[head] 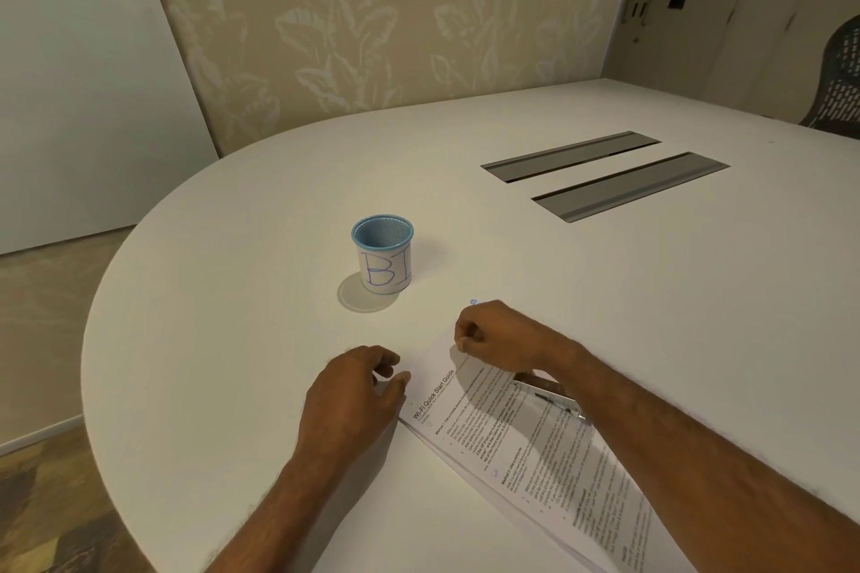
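A stack of printed sheets (535,447) headed "Wi-Fi Quick Start Guide" lies slantwise on the white table (232,340) in front of me. My right hand (498,335) is at the stack's far corner, fingers curled, thumb and forefinger pinching the top sheet's edge. My left hand (358,391) rests on the table at the stack's left edge, fingers loosely curled, thumb tip beside the paper. A blue mesh cup (382,256) wrapped in a white label marked "BI" stands upright beyond both hands, with nothing showing inside it.
A silver metal object (549,393) lies on the sheets, partly under my right forearm. Two grey cable hatches (628,184) are set into the table at the back right. A mesh office chair (837,79) stands at the far right. The table's rounded edge curves along the left.
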{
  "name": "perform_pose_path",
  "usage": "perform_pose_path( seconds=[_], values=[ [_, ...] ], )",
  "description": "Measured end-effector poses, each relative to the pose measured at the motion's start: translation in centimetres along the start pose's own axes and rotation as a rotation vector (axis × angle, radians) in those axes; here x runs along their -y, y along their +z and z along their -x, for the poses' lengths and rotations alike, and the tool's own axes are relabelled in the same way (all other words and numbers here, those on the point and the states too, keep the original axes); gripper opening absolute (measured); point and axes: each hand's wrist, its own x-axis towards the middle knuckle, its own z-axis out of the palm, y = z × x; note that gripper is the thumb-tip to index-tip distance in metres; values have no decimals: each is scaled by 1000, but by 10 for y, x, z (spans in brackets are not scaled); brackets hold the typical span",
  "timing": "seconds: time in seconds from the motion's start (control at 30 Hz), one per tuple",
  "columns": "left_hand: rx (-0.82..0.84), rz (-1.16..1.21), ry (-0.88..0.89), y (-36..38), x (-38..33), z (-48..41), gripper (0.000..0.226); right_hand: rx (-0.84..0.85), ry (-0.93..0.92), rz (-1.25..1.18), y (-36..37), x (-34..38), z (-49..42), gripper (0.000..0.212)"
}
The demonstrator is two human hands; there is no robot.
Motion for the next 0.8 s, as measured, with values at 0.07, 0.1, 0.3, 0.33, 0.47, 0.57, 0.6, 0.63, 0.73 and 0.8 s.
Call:
perform_pose_path(
  seconds=[0.07,0.1,0.3,0.33,0.47,0.57,0.6,0.63,0.73,0.8],
  values=[
    [-9,-1,4,-1,0,0,27,-96,-8,-91,1,-4,1,10],
    [-12,-2,5,-1,0,-1,27,-123,-8,-118,2,-5,2,9],
    [-10,-4,4,-1,1,-1,26,-194,3,-195,5,-11,2,5],
    [-9,-4,3,-1,2,-1,26,-193,-2,-183,5,-11,1,5],
    [-12,-1,5,0,1,-1,26,-162,-6,-135,6,-9,-4,5],
    [-14,-3,4,0,2,-2,26,-98,21,-144,10,-6,-6,10],
    [-11,-5,3,0,2,-2,26,-87,34,-151,11,-6,-7,11],
    [-10,-7,4,0,2,-2,27,-82,49,-162,11,-6,-8,11],
    [-9,-9,7,0,3,-2,27,-62,76,-188,10,-6,-11,8],
    [-7,-7,6,0,4,-2,26,-44,99,-199,8,-5,-14,7]
  ],
)
